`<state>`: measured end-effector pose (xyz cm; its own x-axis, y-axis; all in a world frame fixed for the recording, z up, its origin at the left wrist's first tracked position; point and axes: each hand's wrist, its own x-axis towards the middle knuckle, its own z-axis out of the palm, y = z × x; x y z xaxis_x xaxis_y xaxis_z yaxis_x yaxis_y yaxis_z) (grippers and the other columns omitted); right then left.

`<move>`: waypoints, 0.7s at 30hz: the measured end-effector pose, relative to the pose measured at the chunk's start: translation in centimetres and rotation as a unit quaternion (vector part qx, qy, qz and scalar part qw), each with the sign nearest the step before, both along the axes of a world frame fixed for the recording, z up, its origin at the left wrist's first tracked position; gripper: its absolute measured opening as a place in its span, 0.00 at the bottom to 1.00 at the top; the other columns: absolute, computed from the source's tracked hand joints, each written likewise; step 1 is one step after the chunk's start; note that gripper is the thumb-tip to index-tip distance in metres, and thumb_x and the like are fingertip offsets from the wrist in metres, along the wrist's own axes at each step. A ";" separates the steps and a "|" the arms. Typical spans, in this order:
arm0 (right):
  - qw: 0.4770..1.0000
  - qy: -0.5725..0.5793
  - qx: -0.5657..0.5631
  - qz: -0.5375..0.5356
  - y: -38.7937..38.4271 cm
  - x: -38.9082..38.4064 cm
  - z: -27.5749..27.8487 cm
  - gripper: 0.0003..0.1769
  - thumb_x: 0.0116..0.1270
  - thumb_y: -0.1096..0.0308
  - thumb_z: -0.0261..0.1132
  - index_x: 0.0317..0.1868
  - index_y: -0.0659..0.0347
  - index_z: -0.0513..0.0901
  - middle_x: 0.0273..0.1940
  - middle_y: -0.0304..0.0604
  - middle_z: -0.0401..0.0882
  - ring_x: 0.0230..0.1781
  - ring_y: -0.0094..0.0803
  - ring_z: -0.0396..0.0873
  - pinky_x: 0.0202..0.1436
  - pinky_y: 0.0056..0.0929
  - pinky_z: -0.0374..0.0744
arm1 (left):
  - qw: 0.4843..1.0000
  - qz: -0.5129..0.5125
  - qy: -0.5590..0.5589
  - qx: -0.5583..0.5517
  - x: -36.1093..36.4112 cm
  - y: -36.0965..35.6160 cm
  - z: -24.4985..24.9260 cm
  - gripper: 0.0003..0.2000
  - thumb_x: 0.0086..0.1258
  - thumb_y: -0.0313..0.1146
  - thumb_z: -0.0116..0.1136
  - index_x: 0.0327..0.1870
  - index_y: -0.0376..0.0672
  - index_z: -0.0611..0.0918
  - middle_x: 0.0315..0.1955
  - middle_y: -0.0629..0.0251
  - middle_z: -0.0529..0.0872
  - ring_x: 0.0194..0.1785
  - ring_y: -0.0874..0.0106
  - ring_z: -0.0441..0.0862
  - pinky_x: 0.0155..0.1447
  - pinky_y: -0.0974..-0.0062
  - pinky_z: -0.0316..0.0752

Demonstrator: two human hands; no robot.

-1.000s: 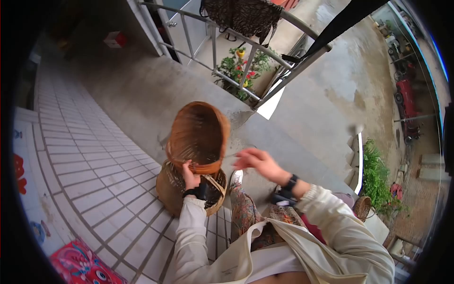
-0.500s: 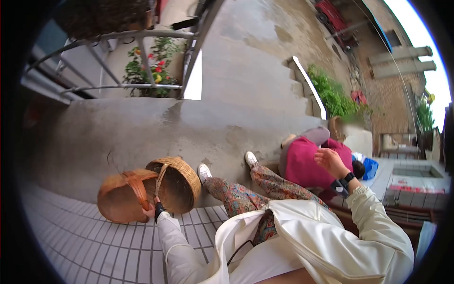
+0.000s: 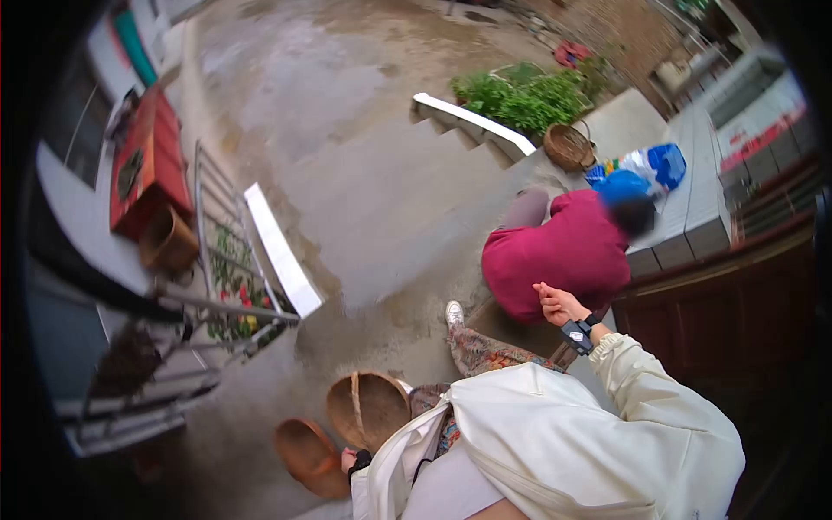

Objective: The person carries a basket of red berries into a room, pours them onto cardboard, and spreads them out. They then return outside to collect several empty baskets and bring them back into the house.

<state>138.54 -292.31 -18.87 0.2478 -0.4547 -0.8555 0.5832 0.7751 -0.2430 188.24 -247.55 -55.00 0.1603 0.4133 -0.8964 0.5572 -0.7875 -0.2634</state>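
Low in the view, my left hand [image 3: 349,458] is closed at the handles of two baskets, partly hidden by my sleeve. One is a deep woven basket [image 3: 386,403] with a pale arched handle. Beside it hangs a shallower orange-brown basket [image 3: 303,451]; both look hollow, with nothing visible inside. My right hand [image 3: 562,305] is raised in front of me, its fingers loosely bent and holding nothing. A dark band with a small device sits on that wrist. In the picture the hand overlaps the magenta top of a seated person [image 3: 555,256].
Concrete steps with a white-edged side wall [image 3: 477,121] lead down to a wet yard. A metal railing [image 3: 247,277] and flowers stand left, near a red box [image 3: 152,165]. Right are green plants [image 3: 520,97], a wicker basket [image 3: 568,147], blue-and-white bags [image 3: 663,165] and a wooden door [image 3: 719,321].
My view has turned right, and the seated person shows more fully. The baskets have moved along with my left hand, nearer my body. My right hand is lower, its fingers more bent.
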 end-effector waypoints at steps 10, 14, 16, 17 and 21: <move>0.964 -0.060 -0.082 -0.244 -11.4 -12.2 -2.4 0.18 0.71 0.54 0.49 0.24 0.52 0.65 0.12 0.27 0.51 0.09 0.17 0.47 0.12 0.18 0.50 | 0.870 -0.036 -0.248 -0.425 -5.6 -38.8 19.1 0.22 0.71 0.54 0.38 0.28 0.43 0.69 0.08 0.69 0.64 0.08 0.76 0.61 0.11 0.78 0.57; 0.970 -0.101 -0.079 -0.208 -16.5 -13.1 -3.5 0.15 0.72 0.56 0.48 0.40 0.59 0.74 0.19 0.28 0.63 0.16 0.18 0.55 0.18 0.17 0.57 | 0.871 -0.065 -0.198 -0.445 -7.5 -46.6 23.0 0.32 0.68 0.62 0.32 0.35 0.35 0.74 0.20 0.57 0.79 0.19 0.67 0.76 0.21 0.75 0.72; 0.966 -0.102 -0.065 -0.227 -19.6 -12.5 -4.4 0.14 0.72 0.58 0.48 0.42 0.60 0.74 0.24 0.30 0.68 0.18 0.18 0.58 0.19 0.16 0.60 | 0.869 -0.099 -0.157 -0.458 -7.3 -49.3 22.8 0.36 0.68 0.63 0.29 0.50 0.30 0.72 0.41 0.49 0.81 0.37 0.60 0.83 0.32 0.70 0.79; 0.965 -0.097 -0.051 -0.237 -21.3 -12.1 -4.6 0.13 0.72 0.60 0.48 0.45 0.60 0.74 0.28 0.32 0.74 0.19 0.18 0.61 0.21 0.15 0.63 | 0.874 -0.109 -0.148 -0.449 -6.4 -50.2 21.4 0.35 0.69 0.61 0.30 0.54 0.31 0.68 0.45 0.47 0.79 0.38 0.58 0.82 0.33 0.68 0.79; 0.952 -0.042 -0.115 -0.281 -27.0 -10.6 -1.6 0.19 0.66 0.75 0.53 0.57 0.57 0.65 0.52 0.45 0.70 0.39 0.28 0.71 0.38 0.23 0.73 | 0.933 -0.144 -0.112 -0.310 -3.7 -55.9 18.9 0.22 0.72 0.45 0.34 0.53 0.32 0.64 0.48 0.46 0.75 0.41 0.51 0.80 0.37 0.56 0.79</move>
<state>127.95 -319.35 -20.43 -0.0272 -0.7081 -0.7055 0.9150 0.2665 -0.3028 184.54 -303.49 -36.10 0.3970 -0.2631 -0.8793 0.2862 -0.8748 0.3910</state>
